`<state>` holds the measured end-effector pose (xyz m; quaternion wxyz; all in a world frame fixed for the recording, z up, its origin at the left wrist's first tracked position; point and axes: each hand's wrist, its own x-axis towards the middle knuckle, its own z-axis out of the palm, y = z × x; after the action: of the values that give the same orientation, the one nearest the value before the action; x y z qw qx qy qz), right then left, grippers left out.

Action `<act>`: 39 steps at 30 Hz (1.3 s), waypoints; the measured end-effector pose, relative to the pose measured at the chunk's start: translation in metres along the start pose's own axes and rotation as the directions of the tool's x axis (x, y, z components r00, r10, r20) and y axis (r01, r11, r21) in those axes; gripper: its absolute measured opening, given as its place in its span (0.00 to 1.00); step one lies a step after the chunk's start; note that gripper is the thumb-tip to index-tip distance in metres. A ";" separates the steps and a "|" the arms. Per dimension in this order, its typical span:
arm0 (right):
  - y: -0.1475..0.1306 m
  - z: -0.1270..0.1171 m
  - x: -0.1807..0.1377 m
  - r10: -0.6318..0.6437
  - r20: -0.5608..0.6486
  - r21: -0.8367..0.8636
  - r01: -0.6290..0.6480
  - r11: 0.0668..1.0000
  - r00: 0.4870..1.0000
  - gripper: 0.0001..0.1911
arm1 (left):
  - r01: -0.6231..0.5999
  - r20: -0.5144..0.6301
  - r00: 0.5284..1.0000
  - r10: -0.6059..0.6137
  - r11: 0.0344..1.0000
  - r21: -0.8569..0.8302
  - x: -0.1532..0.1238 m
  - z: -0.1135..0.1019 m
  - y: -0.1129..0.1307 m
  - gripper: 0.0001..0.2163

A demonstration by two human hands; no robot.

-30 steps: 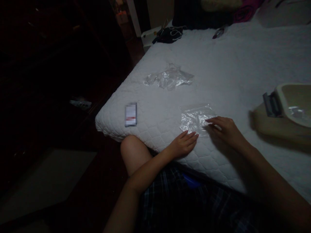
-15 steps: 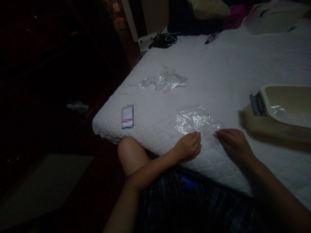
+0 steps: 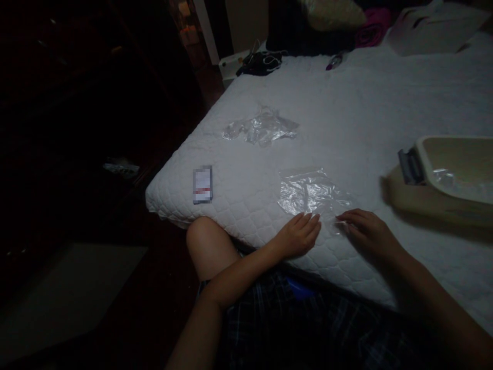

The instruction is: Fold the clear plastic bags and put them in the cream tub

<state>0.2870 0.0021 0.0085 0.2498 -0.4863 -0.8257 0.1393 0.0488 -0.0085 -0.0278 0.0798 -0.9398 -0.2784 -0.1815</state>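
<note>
A clear plastic bag point(image 3: 306, 190) lies spread and creased on the white quilted bed near its front edge. My left hand point(image 3: 297, 237) rests at the near edge of the bag, fingers stretched and lying flat on it. To the right, my right hand point(image 3: 367, 230) pinches the near right part of the bag between thumb and fingertips, and a bit of shiny film shows at the tips. Farther back lies a second crumpled clear plastic bag point(image 3: 264, 127), apart from both hands.
A cream plastic bin point(image 3: 442, 198) with a grey handle lies on the bed at the right, clear film inside. A blurred-out phone-like object point(image 3: 202, 185) is at the left. Behind stand a white box point(image 3: 433, 33), a pink roll point(image 3: 373, 28) and dark cloth with cords point(image 3: 260, 62).
My left hand's fingers have straightened and flattened on the bag's edge. My right hand has shifted slightly left and nearer to me, drawing the film's edge with it.
</note>
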 end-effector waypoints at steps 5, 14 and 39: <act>-0.006 -0.006 0.005 0.045 0.008 0.027 -0.045 0.999 0.999 0.12 | -0.019 0.061 0.998 0.018 1.000 0.020 0.000 -0.003 0.000 0.19; -0.018 0.000 0.031 0.064 -0.091 0.049 -0.059 0.997 0.994 0.13 | -0.018 0.065 0.998 0.017 1.000 0.022 0.000 -0.004 0.001 0.18; -0.007 0.002 0.053 0.182 0.027 0.179 -0.184 0.967 0.983 0.17 | -0.021 0.020 1.000 0.020 0.999 0.037 -0.001 -0.004 0.001 0.16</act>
<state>0.2593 0.0448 0.0251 0.2747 -0.5349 -0.7626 0.2385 0.0474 -0.0103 -0.0248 0.0965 -0.9426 -0.2729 -0.1662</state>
